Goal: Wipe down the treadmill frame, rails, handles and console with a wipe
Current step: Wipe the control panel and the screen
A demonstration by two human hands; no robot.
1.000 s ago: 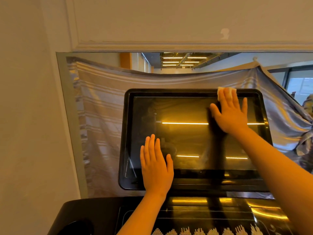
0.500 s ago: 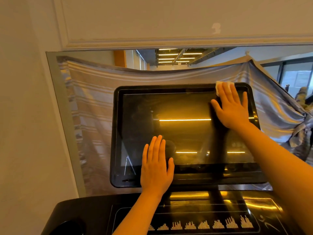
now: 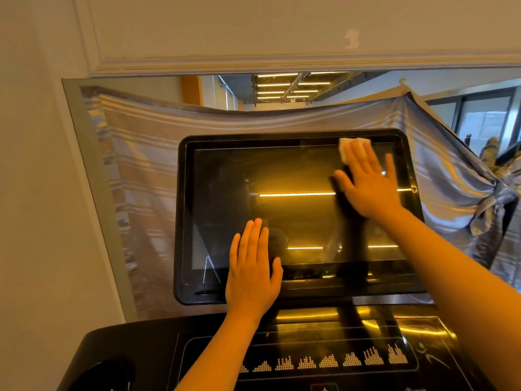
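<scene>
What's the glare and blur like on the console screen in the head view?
Head view: warm yellow cast; ceiling light strips reflect as bright lines across the dark screen; right hand on the wipe is slightly motion-blurred, left hand sharp; wide-angle bends the wall trim.

Screen [image 3: 296,215] stands behind the console panel [image 3: 310,348], before the curtain [image 3: 146,165].

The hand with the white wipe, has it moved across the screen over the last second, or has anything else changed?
Barely. The right hand stays flat on the wipe at the upper right corner of the screen, perhaps edging slightly rightward. Nothing was picked up or let go. The left hand remains spread flat on the lower left of the screen, and the striped cloth behind hangs unchanged. Only the camera shifted.
</scene>
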